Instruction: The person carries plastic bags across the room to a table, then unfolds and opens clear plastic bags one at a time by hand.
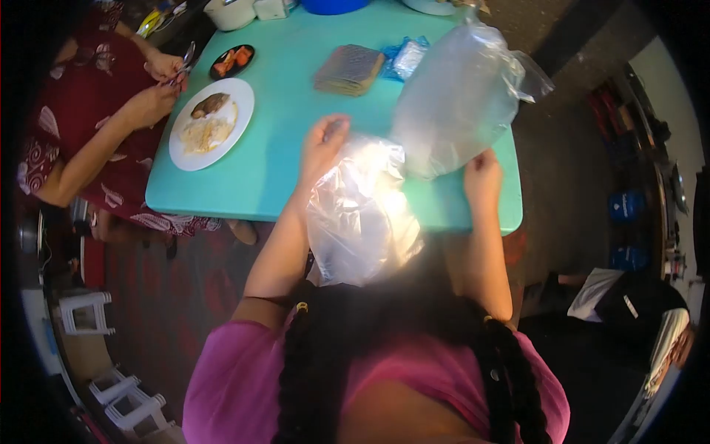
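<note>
A crinkled clear plastic bag (362, 222) hangs at the table's near edge, close to my chest. My left hand (323, 148) is closed at its upper left side, fingers curled on the film. To the right, a larger puffed-up clear plastic bag (458, 103) stands over the table and hides part of it. My right hand (484, 174) is closed at this bag's lower right edge, its fingertips partly covered by the plastic. Beyond my left hand lies a stack of brownish square sheets (350, 69), beside a blue-and-silver plastic packet (407, 58).
On the turquoise table (281, 155), a white plate (177, 152) holds rice and meat, near a small dark dish (214, 72) of red pieces. Another person's hands (159, 92) hold cutlery at the left. White stools (87, 312) stand lower left; another person (629, 303) is at right.
</note>
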`<state>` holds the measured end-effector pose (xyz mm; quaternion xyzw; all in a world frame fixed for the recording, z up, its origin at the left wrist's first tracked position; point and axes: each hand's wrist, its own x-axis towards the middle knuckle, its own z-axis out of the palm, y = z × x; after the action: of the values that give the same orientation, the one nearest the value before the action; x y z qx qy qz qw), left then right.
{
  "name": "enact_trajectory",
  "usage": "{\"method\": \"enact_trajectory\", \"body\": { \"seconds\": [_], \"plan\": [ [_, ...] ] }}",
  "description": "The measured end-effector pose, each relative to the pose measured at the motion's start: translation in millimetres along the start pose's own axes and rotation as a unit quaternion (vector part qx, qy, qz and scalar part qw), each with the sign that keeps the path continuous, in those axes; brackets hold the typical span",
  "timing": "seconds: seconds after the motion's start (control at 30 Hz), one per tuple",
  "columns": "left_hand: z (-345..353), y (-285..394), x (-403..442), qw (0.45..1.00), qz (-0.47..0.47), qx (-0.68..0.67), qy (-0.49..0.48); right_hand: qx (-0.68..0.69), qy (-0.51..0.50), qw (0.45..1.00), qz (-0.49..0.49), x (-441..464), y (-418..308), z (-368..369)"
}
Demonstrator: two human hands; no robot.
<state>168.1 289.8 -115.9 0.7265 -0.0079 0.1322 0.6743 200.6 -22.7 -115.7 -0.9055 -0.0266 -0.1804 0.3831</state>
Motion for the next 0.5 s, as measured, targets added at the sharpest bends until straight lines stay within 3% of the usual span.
{"method": "enact_trajectory", "body": {
  "seconds": [0.03,0.07,0.13,0.2,0.27,0.4,0.5],
  "plan": [
    [-2,24,-11,0.997,-0.019,0.001,0.069,0.08,0.047,0.996,0.015,0,0,-6],
    [-6,35,-16,0.997,-0.019,0.002,0.08,0.158,0.091,0.983,0.032,-1,-2,-7],
    [-11,55,-26,0.986,0.09,-0.023,0.14,0.255,0.205,0.944,-0.054,-5,-28,-22],
    [-13,79,-36,0.98,0.112,-0.002,0.162,0.256,0.228,0.935,-0.086,-14,-55,-33],
    [-7,94,-44,0.975,0.133,0.018,0.176,0.336,0.178,0.913,-0.148,-29,-82,-39],
    [5,106,-58,0.965,0.221,0.058,0.126,0.244,-0.002,0.91,-0.335,-39,-145,-47],
    [11,109,-63,0.944,0.297,0.113,0.095,0.214,-0.065,0.925,-0.307,-39,-176,-46]
  ]
}}
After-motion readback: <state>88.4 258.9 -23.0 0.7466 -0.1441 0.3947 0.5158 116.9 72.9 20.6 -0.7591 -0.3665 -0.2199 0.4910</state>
